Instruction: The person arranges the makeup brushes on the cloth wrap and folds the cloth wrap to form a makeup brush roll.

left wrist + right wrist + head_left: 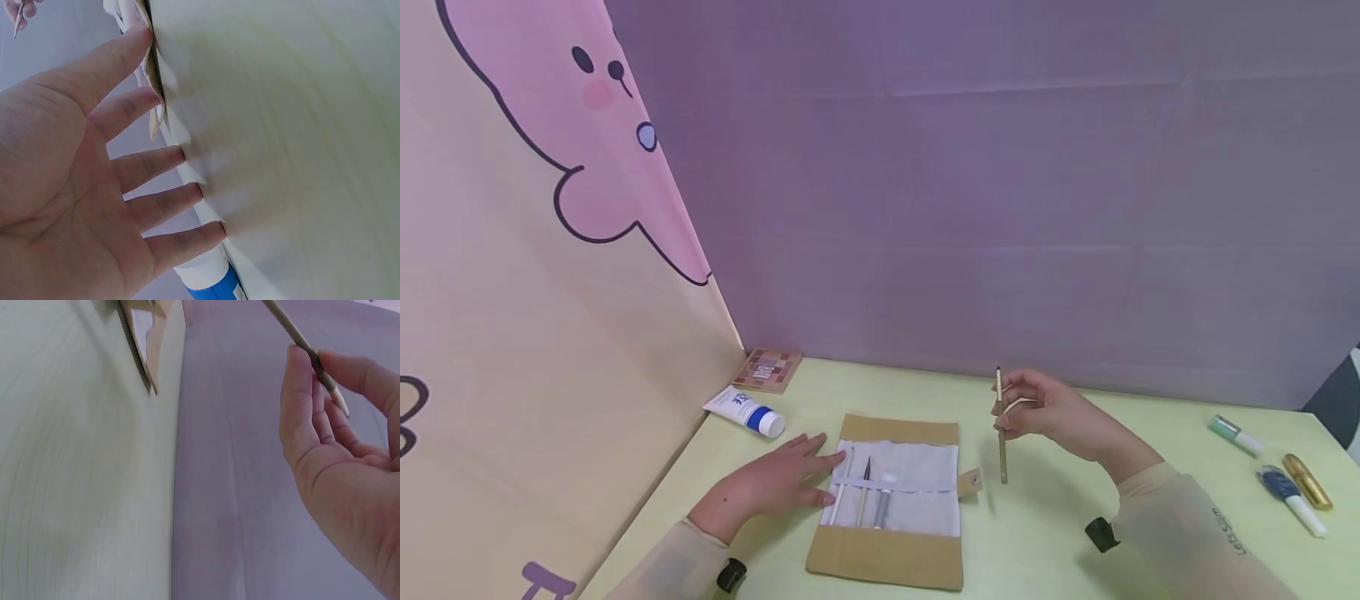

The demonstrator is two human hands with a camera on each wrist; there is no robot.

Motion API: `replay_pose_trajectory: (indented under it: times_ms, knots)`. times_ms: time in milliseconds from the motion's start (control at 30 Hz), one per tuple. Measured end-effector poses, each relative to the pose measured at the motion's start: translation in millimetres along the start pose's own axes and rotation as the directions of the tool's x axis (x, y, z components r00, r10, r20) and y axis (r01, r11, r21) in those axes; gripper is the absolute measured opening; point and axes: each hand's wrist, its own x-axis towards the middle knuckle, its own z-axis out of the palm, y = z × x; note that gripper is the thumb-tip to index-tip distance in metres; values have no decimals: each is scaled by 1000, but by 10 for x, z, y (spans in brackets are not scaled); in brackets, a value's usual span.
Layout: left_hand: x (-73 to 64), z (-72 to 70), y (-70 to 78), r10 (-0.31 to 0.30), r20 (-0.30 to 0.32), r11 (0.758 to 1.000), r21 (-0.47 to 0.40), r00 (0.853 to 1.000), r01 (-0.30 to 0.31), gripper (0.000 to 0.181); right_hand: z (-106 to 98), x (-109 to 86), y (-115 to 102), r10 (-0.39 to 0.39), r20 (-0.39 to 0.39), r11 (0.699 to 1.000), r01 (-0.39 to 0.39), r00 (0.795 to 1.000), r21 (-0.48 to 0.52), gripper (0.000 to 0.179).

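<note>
A tan roll-up pouch (895, 557) lies unfolded, its pale lining facing up. An elastic strap across it holds a thin white stick (842, 492), a dark-tipped brush (865, 487) and a grey-and-white tube (883, 500). My left hand (782, 479) rests at the pouch's left edge, fingers spread; the left wrist view shows its thumb and index fingertips right at the fabric edge (152, 69). Above the table, right of the pouch, my right hand (1037, 408) pinches a slim gold pencil (1002, 454) between thumb and fingers. The pencil stands nearly upright, dark point on top.
Beyond my left hand lie a white tube with a blue band (745, 412) and a checkered palette (767, 370). At the far right are a green-and-white tube (1236, 435), a dark blue-and-white item (1291, 498) and a gold tube (1307, 482). Curtains border the table's left and back.
</note>
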Motion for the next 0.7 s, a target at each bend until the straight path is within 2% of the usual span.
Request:
replay_pose_trajectory:
  times_ms: [333,500,700]
  knots:
    - [1,-8,-11,5,-2,1000,-2,1000,-5,67,365,389,55,-43,24,997,41,999,59,40]
    - [-1,-5,-5,12,-1,1000,-18,1000,-12,67,564,543,107,-11,6,998,11,1000,64,46]
    - [3,5,-5,5,-2,1000,-11,1000,-5,67,753,680,142,34,-67,997,-29,997,73,54]
